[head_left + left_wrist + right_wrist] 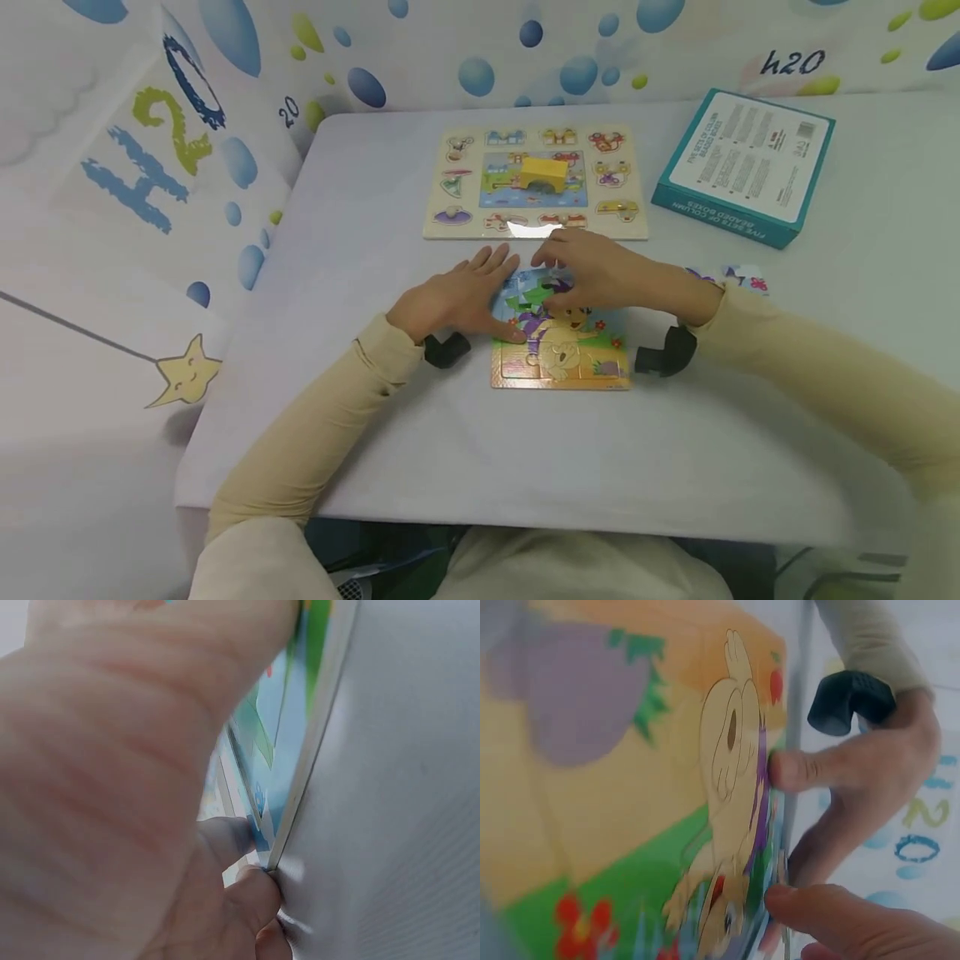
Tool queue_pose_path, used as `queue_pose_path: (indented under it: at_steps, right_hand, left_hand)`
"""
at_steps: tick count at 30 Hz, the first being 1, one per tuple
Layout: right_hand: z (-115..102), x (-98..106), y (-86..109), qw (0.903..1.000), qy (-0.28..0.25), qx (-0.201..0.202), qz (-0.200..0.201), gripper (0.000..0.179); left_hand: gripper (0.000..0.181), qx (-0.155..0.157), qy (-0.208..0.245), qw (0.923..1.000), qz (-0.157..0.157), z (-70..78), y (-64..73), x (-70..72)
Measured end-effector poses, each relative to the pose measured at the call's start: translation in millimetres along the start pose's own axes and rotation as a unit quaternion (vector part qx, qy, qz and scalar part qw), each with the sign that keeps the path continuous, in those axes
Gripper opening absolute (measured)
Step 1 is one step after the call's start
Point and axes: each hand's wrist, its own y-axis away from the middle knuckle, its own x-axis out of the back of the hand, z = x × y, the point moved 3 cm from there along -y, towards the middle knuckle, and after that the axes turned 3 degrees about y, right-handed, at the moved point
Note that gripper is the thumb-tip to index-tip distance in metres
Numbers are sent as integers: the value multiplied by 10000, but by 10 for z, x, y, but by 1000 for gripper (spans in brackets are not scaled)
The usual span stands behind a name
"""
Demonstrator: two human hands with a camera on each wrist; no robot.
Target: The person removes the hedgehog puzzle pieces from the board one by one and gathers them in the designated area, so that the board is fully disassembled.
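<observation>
A jigsaw puzzle (562, 354) with a cartoon bear, flowers and an orange border lies flat on the table. My left hand (459, 298) rests along its left edge, fingers stretched toward the far corner and thumb on the picture. In the left wrist view that hand (112, 772) covers much of the puzzle's side (289, 765). Over the puzzle's far part arches my right hand (596, 268), thumb and fingers bent around a puzzle piece (557, 283) mostly hidden beneath them. The right wrist view shows the right thumb (810, 904) touching the puzzle surface (705, 787).
Beyond the puzzle lies a wooden peg board (431, 221) with a yellow arch block (543, 173) on it. A teal box (742, 167) stands at the back right. Loose colourful pieces (746, 277) lie partly behind the right forearm. Printed cloth walls border the table.
</observation>
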Motion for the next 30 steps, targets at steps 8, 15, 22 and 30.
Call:
queue_pose_path:
  at_steps: [8, 15, 22, 30]
  right_hand:
    - [331, 108, 266, 9989, -191, -395, 132, 49]
    - [542, 179, 553, 9970, -297, -655, 279, 47]
    - [721, 192, 752, 9956, -237, -729, 545, 46]
    - [811, 150, 800, 9962, -272, -626, 541, 45]
  left_hand:
    - [114, -99, 72, 9999, 51, 13, 4, 40]
    - [114, -98, 104, 9999, 45, 19, 5, 41]
    - [116, 179, -126, 9997, -64, 1, 13, 33]
    - [117, 414, -267, 9987, -150, -55, 58, 46]
